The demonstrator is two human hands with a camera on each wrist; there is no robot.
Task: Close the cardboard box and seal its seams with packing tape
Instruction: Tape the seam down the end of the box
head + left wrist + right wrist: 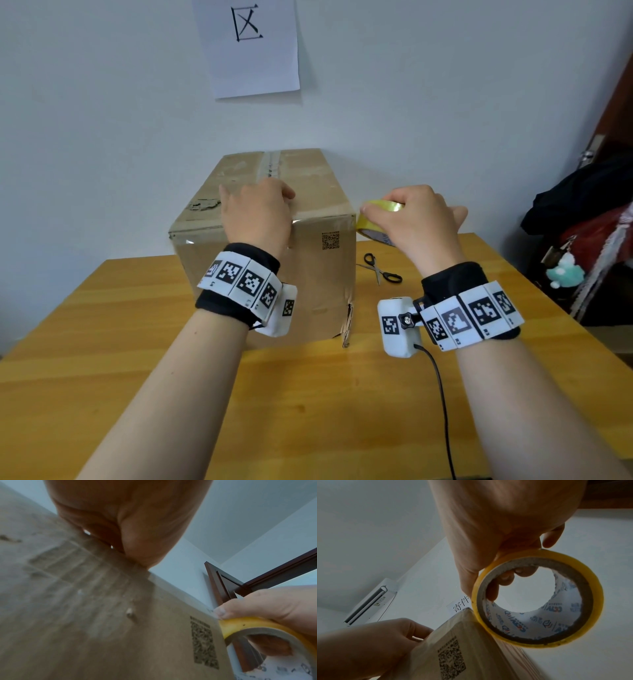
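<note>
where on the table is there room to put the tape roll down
Bare wood lies on the table in front of the cardboard box, between the forearms, and left of the box. Right of the box it is tighter: the scissors lie there, with a black cable nearer.

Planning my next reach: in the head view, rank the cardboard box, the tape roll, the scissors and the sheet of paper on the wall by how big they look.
1. Cardboard box
2. Sheet of paper
3. Scissors and tape roll: unsure, since the right hand hides much of the roll.
</note>
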